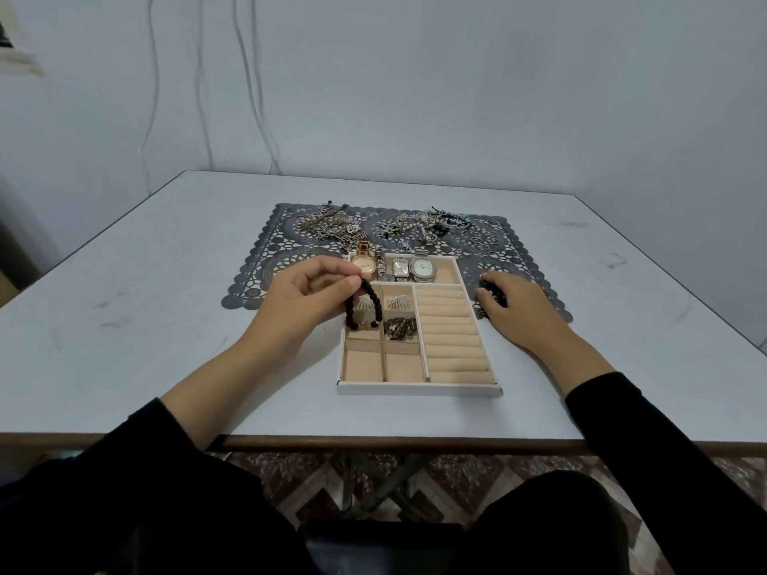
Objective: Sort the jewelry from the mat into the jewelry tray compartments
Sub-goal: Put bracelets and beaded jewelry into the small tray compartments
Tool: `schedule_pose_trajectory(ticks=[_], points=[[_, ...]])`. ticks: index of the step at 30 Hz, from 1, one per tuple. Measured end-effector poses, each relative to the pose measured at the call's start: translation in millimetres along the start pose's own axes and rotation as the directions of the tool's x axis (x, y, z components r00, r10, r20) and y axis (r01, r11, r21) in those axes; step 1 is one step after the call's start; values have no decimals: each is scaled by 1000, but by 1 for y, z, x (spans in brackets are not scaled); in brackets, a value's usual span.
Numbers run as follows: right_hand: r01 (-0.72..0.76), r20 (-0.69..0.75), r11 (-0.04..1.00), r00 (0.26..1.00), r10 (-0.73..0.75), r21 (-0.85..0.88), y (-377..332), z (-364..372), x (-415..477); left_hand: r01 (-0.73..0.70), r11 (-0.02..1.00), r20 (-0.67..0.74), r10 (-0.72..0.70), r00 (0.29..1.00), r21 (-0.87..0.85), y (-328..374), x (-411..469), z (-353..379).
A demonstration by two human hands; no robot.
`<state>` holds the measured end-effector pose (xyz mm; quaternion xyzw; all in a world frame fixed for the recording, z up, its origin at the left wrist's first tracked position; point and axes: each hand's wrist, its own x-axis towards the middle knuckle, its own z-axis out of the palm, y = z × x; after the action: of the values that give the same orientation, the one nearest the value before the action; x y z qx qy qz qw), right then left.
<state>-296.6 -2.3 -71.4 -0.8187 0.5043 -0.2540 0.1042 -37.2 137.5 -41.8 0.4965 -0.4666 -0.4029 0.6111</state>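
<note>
1. Chiefly, in the head view, the pale table (166, 325) spreads wide at 9 and 3 o'clock of the tray (419, 388), out to its side edges. Its brown front edge runs at 6 o'clock, well apart from the tray's white front wall.
2. At 12 o'clock the tray's far end overlaps the near edge of the grey lace mat (257, 280).
3. The left hand (307, 292) is at 10 o'clock of the tray, with thumb and forefinger pinching the black bead bracelet (365, 309).
4. That bracelet hangs as an open loop over the left column of small squares, its lower end at the middle-left one. Whether it touches the floor there, I cannot tell. Its beads are round and matte black, with an amber-looking one at the bottom.
5. The right hand (514, 309) lies palm down on the mat at 2 o'clock, just beside the tray's right wall, fingers curled on a dark beaded piece (494, 292).
6. The tray has one long compartment at 12 o'clock, six small squares, and one column of ring rolls (452, 338) at 3 o'clock.
7. Four watches (423, 268) lie in the long compartment. Two fan-shaped earrings (400, 302) sit one in each far square, and one brown bead bracelet (400, 329) is in the middle-right square.
8. On the mat are a chain heap (332, 230) at 11 o'clock, a bracelet heap (423, 228) at 12, and loose rings (485, 238) at 1, too small to count.
</note>
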Motion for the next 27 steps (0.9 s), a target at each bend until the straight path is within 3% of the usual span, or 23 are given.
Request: schedule_pose_trajectory(ticks=[6,10,16,19,27], points=[[11,-2,1000,1000,-11,-4,3,2,2,65,984,-32,-72,997,-169,2,-3,13],[2,-3,1000,1000,-2,-5,6,3,3,84,979,-36,-92,995,-188,4,-2,22],[-3,7,1000,1000,3,-8,8,4,3,-24,988,34,18,999,153,6,7,9],[-7,6,1000,1000,7,-7,8,4,3,-72,971,50,62,997,230,14,9,2],[-2,6,1000,1000,2,-21,6,3,3,-83,879,131,24,991,470,31,17,-22]])
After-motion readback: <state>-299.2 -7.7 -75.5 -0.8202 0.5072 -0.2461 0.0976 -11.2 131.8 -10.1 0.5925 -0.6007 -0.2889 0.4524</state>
